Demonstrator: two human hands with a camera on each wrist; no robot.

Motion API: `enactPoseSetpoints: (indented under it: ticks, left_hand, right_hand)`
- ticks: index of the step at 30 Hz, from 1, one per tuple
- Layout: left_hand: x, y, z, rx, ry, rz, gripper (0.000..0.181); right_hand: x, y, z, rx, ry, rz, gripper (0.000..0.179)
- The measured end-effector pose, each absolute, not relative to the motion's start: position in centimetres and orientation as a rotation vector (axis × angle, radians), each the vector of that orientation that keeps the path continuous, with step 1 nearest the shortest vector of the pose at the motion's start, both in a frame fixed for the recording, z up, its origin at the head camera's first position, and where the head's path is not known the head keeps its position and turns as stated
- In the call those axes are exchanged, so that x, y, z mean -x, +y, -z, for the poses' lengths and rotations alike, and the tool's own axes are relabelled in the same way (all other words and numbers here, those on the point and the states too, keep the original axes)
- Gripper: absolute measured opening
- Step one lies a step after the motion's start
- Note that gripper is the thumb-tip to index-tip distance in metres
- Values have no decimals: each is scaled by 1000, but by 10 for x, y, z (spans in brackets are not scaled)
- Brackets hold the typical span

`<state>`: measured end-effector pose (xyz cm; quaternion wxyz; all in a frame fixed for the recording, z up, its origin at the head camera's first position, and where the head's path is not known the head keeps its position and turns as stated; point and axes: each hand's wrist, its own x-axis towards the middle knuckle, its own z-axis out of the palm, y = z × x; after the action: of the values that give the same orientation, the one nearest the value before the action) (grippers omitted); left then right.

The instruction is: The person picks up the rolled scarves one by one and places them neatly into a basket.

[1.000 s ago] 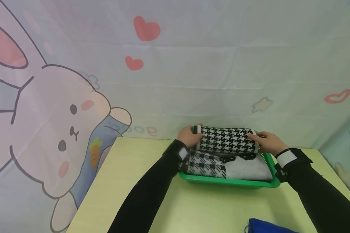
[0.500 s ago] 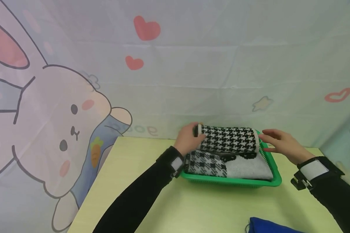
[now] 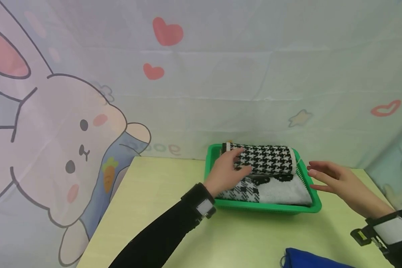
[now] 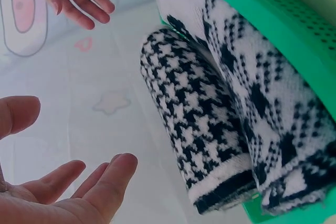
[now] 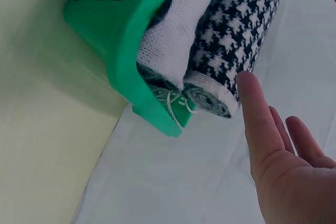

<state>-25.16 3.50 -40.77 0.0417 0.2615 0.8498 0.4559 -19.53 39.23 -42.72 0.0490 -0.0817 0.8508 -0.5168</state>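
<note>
A rolled black-and-white houndstooth scarf (image 3: 268,159) lies along the back of a green plastic basket (image 3: 264,206). In front of it in the basket is a second knitted piece (image 3: 284,191), part checked and part plain pale grey. My left hand (image 3: 226,171) hovers over the basket's left side, fingers spread and empty, overlapping the houndstooth roll in the head view. To the right of the basket, my right hand (image 3: 346,186) is held in the air with relaxed fingers and nothing in it. The left wrist view shows the roll's striped end (image 4: 223,184) apart from the left fingers.
The basket stands on a pale yellow table (image 3: 160,186) against a printed cloth backdrop (image 3: 221,74) with a rabbit and hearts. A folded blue cloth (image 3: 311,258) lies at the table's near edge. Loose pale threads (image 5: 176,111) hang at the basket's end.
Both hands have let go of the houndstooth roll, which stays in the basket. My right hand has moved right and toward me; my left has shifted right and nearer.
</note>
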Motion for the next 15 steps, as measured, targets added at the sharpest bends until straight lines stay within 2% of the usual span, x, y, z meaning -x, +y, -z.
enactPoseSetpoints:
  ticks: [7,15]
  left_hand:
    - [241,36,405,-833,2583,-1397,64]
    - [227,37,408,-875,2567,-1401,65]
  right_hand:
    - [182,392,432,287,2640,1598,56]
    - [168,394,433,276,2676,1559,54]
